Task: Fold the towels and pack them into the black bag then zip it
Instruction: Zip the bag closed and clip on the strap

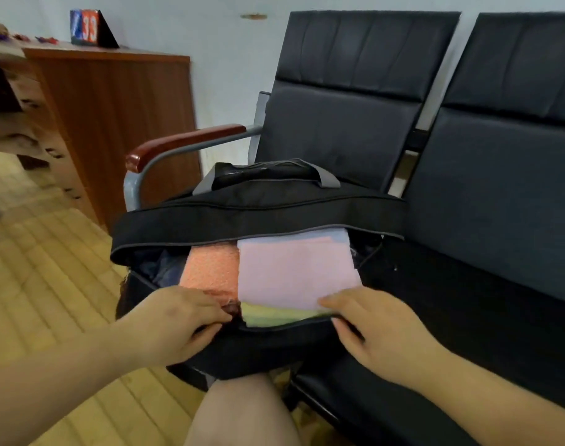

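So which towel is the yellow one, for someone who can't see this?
Find the black bag lying open on the left black chair. Folded towels fill its mouth: an orange towel left, a pink towel right. The yellow towel is the pale strip peeking from under the pink one, nearest the hands.

Black bag (258,210) with grey piping; pink towel (294,275), orange towel (210,268), yellow-green towel (274,315)
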The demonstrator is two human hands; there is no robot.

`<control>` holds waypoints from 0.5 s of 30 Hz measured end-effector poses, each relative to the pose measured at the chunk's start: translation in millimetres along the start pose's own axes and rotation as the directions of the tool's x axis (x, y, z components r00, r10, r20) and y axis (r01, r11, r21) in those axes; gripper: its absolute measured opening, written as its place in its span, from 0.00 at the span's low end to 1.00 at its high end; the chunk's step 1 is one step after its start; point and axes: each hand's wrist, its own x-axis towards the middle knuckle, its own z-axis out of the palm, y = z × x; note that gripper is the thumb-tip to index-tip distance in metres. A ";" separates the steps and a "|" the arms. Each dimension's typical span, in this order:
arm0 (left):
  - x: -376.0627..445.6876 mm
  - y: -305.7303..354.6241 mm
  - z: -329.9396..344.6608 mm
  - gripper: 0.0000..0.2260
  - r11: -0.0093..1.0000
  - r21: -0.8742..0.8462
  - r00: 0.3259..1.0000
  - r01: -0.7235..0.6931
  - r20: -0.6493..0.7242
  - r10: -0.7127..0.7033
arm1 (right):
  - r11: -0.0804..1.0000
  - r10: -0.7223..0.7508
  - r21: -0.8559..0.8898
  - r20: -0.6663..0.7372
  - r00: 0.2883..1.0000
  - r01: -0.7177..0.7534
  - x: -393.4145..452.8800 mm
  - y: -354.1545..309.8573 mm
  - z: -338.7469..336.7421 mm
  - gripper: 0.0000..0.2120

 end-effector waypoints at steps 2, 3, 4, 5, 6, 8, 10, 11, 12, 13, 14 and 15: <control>-0.7 7.0 20.5 0.16 0.999 0.042 0.996 0.008 0.088 -0.011 | 0.998 -0.064 0.007 0.072 0.995 0.064 -2.7 -22.7 21.6 0.16; -0.1 8.2 29.6 0.17 0.998 0.061 0.994 0.020 0.105 -0.026 | 0.998 -0.059 -0.004 0.112 0.992 0.060 -1.9 -33.1 31.0 0.17; 0.4 8.8 36.5 0.18 0.997 0.066 0.992 0.042 0.118 -0.050 | 0.999 -0.043 -0.020 0.132 0.990 0.046 -1.7 -40.1 41.9 0.17; 0.3 9.8 38.6 0.18 0.995 0.068 0.988 0.074 0.129 -0.083 | 0.999 -0.027 -0.044 0.126 0.992 0.032 -0.9 -45.6 51.4 0.16; -0.3 10.3 41.2 0.18 0.993 0.073 0.985 0.096 0.137 -0.105 | 0.997 -0.011 -0.072 0.114 0.993 0.020 -1.0 -49.0 59.5 0.14; -1.8 17.1 39.9 0.19 0.986 0.093 0.978 0.137 0.143 -0.149 | 0.995 0.058 -0.084 0.126 0.990 -0.048 -1.9 -52.1 69.7 0.15; -1.4 25.5 33.7 0.26 0.980 0.061 0.970 0.187 0.146 -0.194 | 0.991 0.120 -0.082 0.140 0.983 -0.110 -2.8 -54.5 72.1 0.15; 0.5 27.8 33.2 0.31 0.981 0.037 0.974 0.192 0.115 -0.195 | 0.985 0.164 -0.072 0.176 0.971 -0.154 -2.2 -57.1 68.4 0.19; 0.8 29.5 35.0 0.34 0.976 0.021 0.964 0.217 0.152 -0.218 | 0.980 0.198 -0.037 0.222 0.955 -0.195 -0.9 -60.8 65.5 0.26; 2.2 31.2 37.2 0.32 0.973 0.023 0.954 0.228 0.197 -0.228 | 0.977 0.211 -0.018 0.234 0.949 -0.213 1.6 -64.0 63.3 0.35; 5.4 31.4 38.4 0.25 0.973 0.050 0.944 0.225 0.236 -0.231 | 0.974 0.222 -0.010 0.268 0.938 -0.228 3.6 -66.1 61.4 0.42; 8.1 33.8 36.1 0.20 0.970 0.089 0.927 0.228 0.285 -0.244 | 0.972 0.226 -0.010 0.317 0.921 -0.235 3.6 -67.4 59.7 0.46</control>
